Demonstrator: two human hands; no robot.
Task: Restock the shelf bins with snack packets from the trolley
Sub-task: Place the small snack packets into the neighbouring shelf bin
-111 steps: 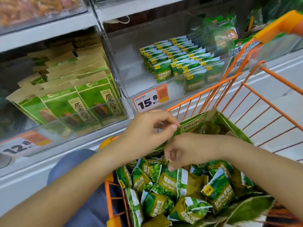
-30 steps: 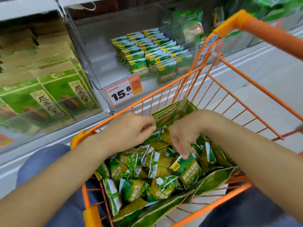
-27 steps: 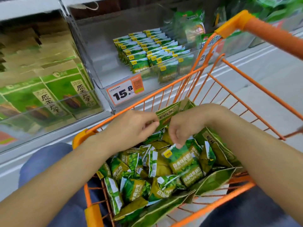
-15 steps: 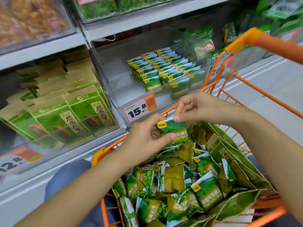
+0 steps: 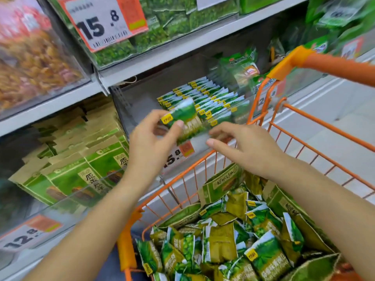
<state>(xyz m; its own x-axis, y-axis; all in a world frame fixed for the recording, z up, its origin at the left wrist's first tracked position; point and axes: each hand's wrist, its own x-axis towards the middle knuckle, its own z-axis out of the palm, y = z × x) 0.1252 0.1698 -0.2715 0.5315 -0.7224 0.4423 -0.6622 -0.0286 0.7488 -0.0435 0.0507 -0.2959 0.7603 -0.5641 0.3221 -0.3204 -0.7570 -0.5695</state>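
Observation:
My left hand [image 5: 150,147] pinches a green snack packet [image 5: 183,114] between thumb and fingers, raised in front of the clear shelf bin [image 5: 138,104]. That bin holds neat rows of the same green packets [image 5: 211,96] at its right side. My right hand [image 5: 249,151] hovers just right of the held packet with fingers loosely extended; I cannot tell whether its fingertips touch the packet's lower edge. Below both hands, the orange trolley [image 5: 203,161] holds a heap of loose green packets [image 5: 221,242].
Green and brown boxes [image 5: 81,159] fill the bin to the left, above a 12.8 price tag [image 5: 26,238]. An upper bin of green packets carries a 15.8 tag [image 5: 105,21]. The trolley's handle [image 5: 334,67] crosses the upper right. Larger green bags [image 5: 221,183] stand in the trolley.
Both hands lifted a packet out of the trolley up toward the shelf bin. My right hand let go of its top edge, and my left hand alone holds it now.

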